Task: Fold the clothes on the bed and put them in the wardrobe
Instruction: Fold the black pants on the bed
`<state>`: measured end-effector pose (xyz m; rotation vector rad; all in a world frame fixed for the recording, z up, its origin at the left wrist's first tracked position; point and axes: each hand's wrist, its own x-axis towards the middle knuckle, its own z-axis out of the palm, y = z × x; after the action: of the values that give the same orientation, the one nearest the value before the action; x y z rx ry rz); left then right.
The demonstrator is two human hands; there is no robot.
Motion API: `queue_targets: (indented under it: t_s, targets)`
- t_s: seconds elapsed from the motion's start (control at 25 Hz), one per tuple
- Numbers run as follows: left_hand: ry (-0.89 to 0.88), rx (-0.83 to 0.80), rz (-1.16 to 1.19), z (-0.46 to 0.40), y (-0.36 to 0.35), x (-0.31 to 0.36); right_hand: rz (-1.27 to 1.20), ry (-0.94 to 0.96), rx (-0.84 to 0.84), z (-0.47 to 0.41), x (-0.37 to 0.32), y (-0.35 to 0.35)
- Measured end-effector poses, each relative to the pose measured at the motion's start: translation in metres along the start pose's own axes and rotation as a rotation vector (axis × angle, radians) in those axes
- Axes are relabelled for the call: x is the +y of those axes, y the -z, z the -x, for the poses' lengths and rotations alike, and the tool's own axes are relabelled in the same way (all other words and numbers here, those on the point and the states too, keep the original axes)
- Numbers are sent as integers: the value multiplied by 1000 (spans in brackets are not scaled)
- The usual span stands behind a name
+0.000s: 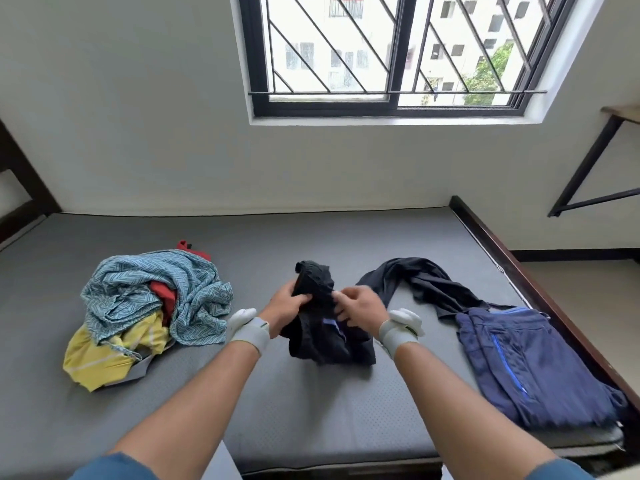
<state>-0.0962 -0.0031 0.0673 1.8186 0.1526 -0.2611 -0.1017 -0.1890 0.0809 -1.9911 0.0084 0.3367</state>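
Note:
A crumpled black garment (320,336) is held up over the middle of the grey mattress (311,233). My left hand (285,304) grips its upper left part, and my right hand (360,310) pinches the cloth on its right side. A heap of unfolded clothes lies to the left: a blue patterned cloth (156,289), a yellow garment (104,358) and a red one (164,294). To the right lie a loose dark garment (415,282) and a navy piece with a blue zip (530,368). The wardrobe is out of view.
The bed's dark wooden frame (512,265) runs along the right side, with floor beyond it. A barred window (394,53) is set in the far wall. A black-legged table (588,161) stands at the far right. Dark wooden furniture (20,188) stands at the far left.

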Motion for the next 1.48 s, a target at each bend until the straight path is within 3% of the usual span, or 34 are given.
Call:
queue_targets:
  t_s: [0.08,0.2,0.28,0.36,0.44,0.52,0.64,0.72,0.92,1.04,1.12,1.24,1.32,1.48]
  targets:
    - [-124,-157,-16,7,12,4,-260,-130,44,-6,4,12]
    - [-221,-350,-227,9,21,5,-511,-181,-223,-7,-9,0]
    - [-169,-313,-301,8,18,-5,-535,-148,-259,-8,-14,-25]
    - [-33,-144,-172,12,15,-14,-533,-104,-217,-10,-14,-49]
    - [-34,-21,-172,8,23,-24,-557,-77,-231,-14,-12,-62]
    - [-125,-42,-249,8,33,-25,-532,-78,-164,-22,-7,-56]
    - [-164,-146,-155,30,49,-8,-540,-133,134,-45,18,-27]
    - [-196,-262,-85,42,64,2,-444,-219,152,-54,39,-11]
    - [-250,-401,-163,62,88,20,-68,-359,-95,-55,66,-39]
    - [-257,-441,-203,69,105,16,54,-207,52,-60,64,-62]
    - [-262,-431,-222,73,117,15,54,-152,86,-65,58,-65]
    - [-281,-339,-187,70,133,12,390,-143,-98,-64,60,-71]
    - [-299,-270,-149,66,140,10,531,-156,-119,-54,71,-74]
    - [-262,-200,-49,64,148,5,579,-173,16,-52,82,-74]
